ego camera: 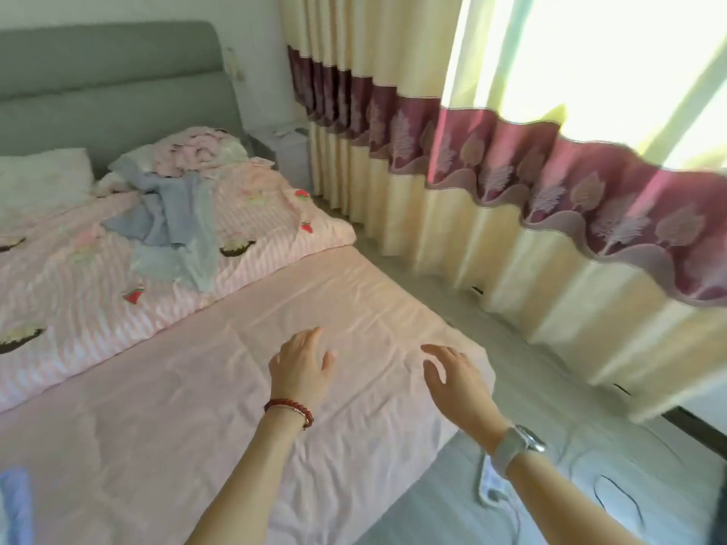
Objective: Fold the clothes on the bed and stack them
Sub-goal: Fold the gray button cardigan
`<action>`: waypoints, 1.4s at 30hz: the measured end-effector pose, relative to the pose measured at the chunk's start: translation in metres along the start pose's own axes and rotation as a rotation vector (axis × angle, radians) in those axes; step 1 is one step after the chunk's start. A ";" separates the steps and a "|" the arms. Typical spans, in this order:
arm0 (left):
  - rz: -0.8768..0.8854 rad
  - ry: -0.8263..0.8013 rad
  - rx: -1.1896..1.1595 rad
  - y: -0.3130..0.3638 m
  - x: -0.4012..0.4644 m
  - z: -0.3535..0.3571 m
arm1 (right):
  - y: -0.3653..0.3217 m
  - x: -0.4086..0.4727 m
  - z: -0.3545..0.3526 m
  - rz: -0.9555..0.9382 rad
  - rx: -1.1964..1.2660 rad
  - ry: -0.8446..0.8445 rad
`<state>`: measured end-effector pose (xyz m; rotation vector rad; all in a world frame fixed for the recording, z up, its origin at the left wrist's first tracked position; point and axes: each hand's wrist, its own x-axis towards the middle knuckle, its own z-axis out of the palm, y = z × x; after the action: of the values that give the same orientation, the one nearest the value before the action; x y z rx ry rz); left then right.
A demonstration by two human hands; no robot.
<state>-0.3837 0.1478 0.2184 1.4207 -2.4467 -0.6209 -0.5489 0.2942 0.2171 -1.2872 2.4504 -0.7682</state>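
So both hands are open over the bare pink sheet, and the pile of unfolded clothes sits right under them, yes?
Not quite. The left hand and right hand are open over the pink sheet, but the clothes pile is not under them. The head view shows it far off, up on the striped quilt near the headboard.

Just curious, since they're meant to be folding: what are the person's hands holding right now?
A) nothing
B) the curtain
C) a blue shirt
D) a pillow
A: the left hand and right hand are open over the bare pink sheet, holding nothing.
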 end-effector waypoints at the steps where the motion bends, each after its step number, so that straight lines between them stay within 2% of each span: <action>1: 0.045 -0.035 -0.002 0.027 0.005 0.018 | 0.027 -0.003 -0.012 0.064 0.002 0.014; 6: 0.228 -0.164 0.043 0.131 0.033 0.092 | 0.131 -0.003 -0.056 0.308 0.020 0.080; 9: 0.261 -0.221 0.076 0.169 0.064 0.129 | 0.177 0.018 -0.071 0.377 0.040 0.086; 14: 0.220 -0.294 0.096 0.217 0.132 0.185 | 0.242 0.079 -0.094 0.453 0.031 0.077; 18: 0.170 -0.348 0.110 0.251 0.187 0.215 | 0.282 0.139 -0.118 0.497 -0.007 -0.010; 27: 0.246 -0.417 0.173 0.332 0.288 0.257 | 0.347 0.251 -0.165 0.503 -0.013 -0.103; 31: 0.230 -0.354 0.157 0.365 0.349 0.278 | 0.388 0.326 -0.176 0.452 -0.013 -0.193; 37: 0.063 -0.248 0.193 0.415 0.458 0.305 | 0.442 0.472 -0.206 0.196 -0.144 -0.302; 42: 0.008 -0.246 0.210 0.456 0.502 0.322 | 0.442 0.566 -0.220 0.030 -0.231 -0.357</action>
<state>-1.1135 -0.0131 0.1510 1.4875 -2.7791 -0.5821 -1.2735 0.1066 0.1523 -1.3279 2.3052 -0.2233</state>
